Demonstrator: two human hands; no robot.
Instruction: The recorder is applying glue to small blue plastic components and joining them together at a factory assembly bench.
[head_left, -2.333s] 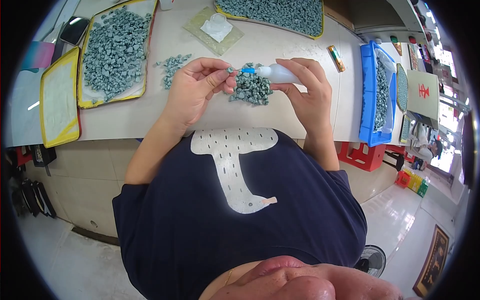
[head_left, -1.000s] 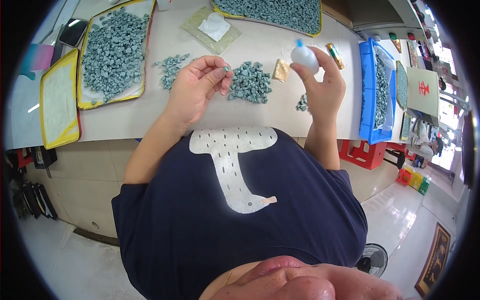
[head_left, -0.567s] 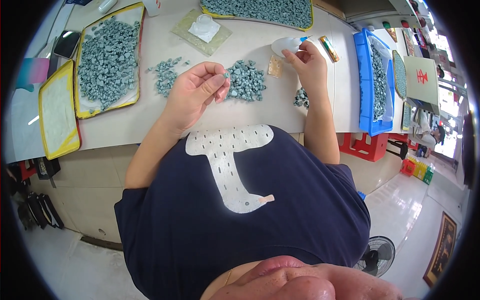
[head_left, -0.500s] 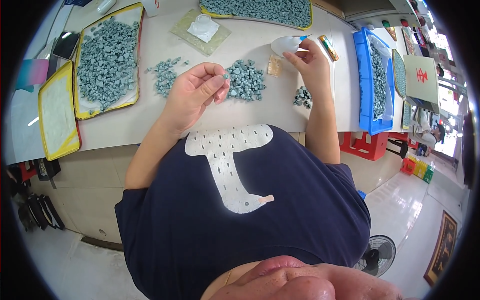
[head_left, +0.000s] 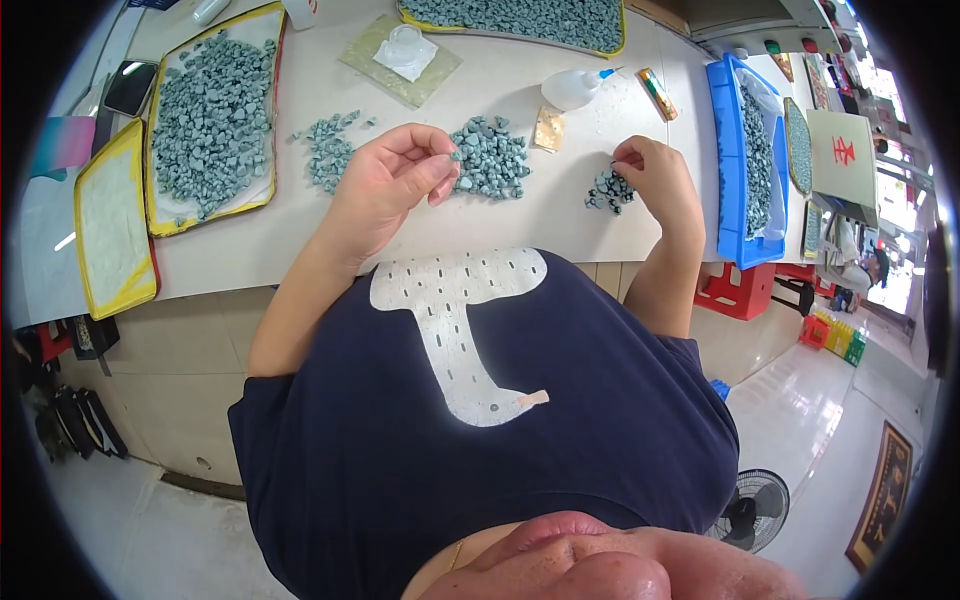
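My left hand (head_left: 400, 185) is raised over the table with thumb and fingers pinched on a small green stone (head_left: 455, 156). Just right of it lies a pile of grey-green stones (head_left: 495, 165), and behind the hand a looser scatter of similar stones (head_left: 328, 150). My right hand (head_left: 655, 175) reaches down to a small heap of darker pieces (head_left: 608, 192), its thumb and forefinger closed at the heap's upper edge. What those fingertips hold, if anything, is too small to make out. A white squeeze bottle with a blue tip (head_left: 570, 90) lies on the tabletop beyond.
A yellow-rimmed tray of stones (head_left: 275, 120) stands left, another tray (head_left: 520, 45) at the back. Nearby are a tan square piece (head_left: 548, 130), a greenish slab (head_left: 435, 85) and a small tube-like packet (head_left: 657, 95). A blue crate (head_left: 735, 160) edges the right side.
My right hand has let go of the squeeze bottle, leaving it on the table, and has moved down to the dark heap. My left hand has hardly moved.
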